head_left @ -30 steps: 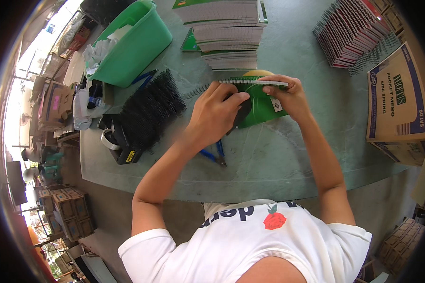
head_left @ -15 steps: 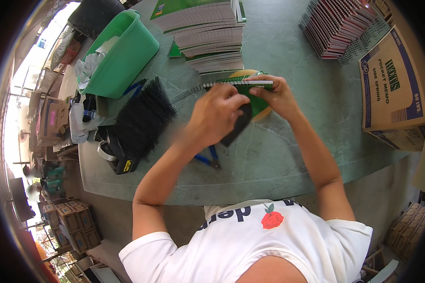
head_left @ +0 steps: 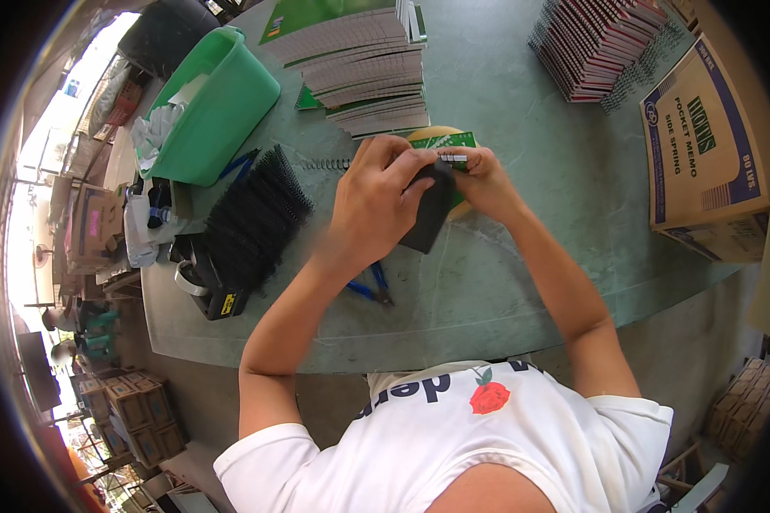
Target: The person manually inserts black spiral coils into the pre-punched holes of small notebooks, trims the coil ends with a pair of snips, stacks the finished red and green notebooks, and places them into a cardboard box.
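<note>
My right hand (head_left: 481, 181) pinches the edge of a small green notebook (head_left: 453, 138), whose white page edges face me. A black wire spiral coil (head_left: 327, 163) runs along its bound edge and sticks out to the left of my left hand (head_left: 381, 195). The fingers and thumb of my left hand are closed at the top of a dark flat piece (head_left: 429, 215), which hangs down toward me beside the notebook. My left fingers hide much of the coil and the bound edge. Beneath the notebook, part of a round yellow disc (head_left: 462, 209) shows on the table.
A pile of green notebooks (head_left: 368, 81) stands beyond my hands. Black spiral coils (head_left: 252, 222), blue-handled pliers (head_left: 375, 286), a tape dispenser (head_left: 210, 286) and a green bin (head_left: 222, 111) are leftward. Red-covered notebooks (head_left: 595, 51) and a cardboard box (head_left: 701, 154) are on the right.
My left hand has turned, its fingers now at the top of the dark piece. The notebook has tilted, so more green cover shows. My right hand has shifted slightly left and nearer.
</note>
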Demonstrator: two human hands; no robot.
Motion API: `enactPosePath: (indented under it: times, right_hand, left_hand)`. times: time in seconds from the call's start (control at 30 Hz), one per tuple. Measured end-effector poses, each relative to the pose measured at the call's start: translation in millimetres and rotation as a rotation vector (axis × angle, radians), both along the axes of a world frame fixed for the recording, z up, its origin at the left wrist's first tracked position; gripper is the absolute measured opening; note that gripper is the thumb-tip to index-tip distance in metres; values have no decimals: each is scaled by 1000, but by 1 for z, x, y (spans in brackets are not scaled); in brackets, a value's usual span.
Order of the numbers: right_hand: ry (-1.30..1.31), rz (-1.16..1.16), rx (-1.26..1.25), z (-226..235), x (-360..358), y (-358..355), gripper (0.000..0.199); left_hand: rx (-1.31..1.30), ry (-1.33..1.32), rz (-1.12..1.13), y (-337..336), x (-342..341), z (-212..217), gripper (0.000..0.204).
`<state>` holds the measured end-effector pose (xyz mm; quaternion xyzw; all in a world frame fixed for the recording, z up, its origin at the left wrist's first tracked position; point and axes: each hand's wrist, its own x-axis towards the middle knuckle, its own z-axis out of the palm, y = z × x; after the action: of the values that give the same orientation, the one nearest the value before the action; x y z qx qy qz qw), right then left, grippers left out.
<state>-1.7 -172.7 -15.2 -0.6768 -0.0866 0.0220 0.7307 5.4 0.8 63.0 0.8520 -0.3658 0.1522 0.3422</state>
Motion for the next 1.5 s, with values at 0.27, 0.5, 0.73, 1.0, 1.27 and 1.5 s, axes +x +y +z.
enactPosePath:
  times: [0.27, 0.5, 0.73, 1.0, 1.27, 1.5]
  right_hand:
    - [-122, 27, 15, 2, 4, -1, 24]
    - [-179, -161, 219, 14, -5, 7, 15]
    - [-54, -126, -114, -12, -7, -10, 11]
    - [-79, -183, -211, -4, -10, -7, 13]
    - [-123, -241, -176, -18, -7, -4, 12]
    - [-142, -257, -183, -17, -11, -4, 24]
  left_hand:
    - [110, 221, -194, -4, -40, -36, 31]
    - [78, -220, -15, -14, -2, -8, 33]
    - [153, 50, -227, -20, 30, -17, 30]
    - [115, 104, -344, -24, 31, -5, 18]
    - [73, 3, -257, -34, 23, -22, 17]
    - [44, -155, -138, -38, 20, -16, 21]
